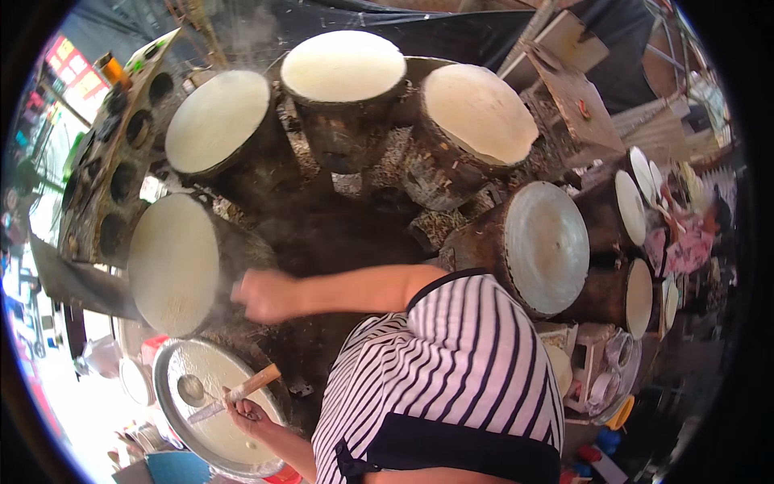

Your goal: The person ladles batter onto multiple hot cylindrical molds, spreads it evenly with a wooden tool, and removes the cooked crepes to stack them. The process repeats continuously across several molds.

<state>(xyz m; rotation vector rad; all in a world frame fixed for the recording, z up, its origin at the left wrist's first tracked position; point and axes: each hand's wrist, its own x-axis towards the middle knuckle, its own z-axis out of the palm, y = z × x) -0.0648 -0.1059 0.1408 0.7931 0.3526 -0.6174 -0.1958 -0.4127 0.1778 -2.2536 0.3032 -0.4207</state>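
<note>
Wooden-handled scraper (258,381) grasped in the left grip (244,415), over a metal pot (159,385) of pale batter (222,445) at the lower left of the frame.
The scraper's pale end slants down to the left above the batter, while a round ladle (191,390) sits just beside it; whether the left grip also holds the ladle, I cannot tell. At centre left, the right grip (268,297) is blurred, reaching across from a striped sleeve (472,310) toward a pale-topped drum (242,240) in thin haze; I cannot tell if it is clenched on anything. Three more drums with pale round tops (343,66) stand across the upper frame; right of centre, another bears a greyish disc (547,246). A board with round holes (121,181) leans at the upper left.
</note>
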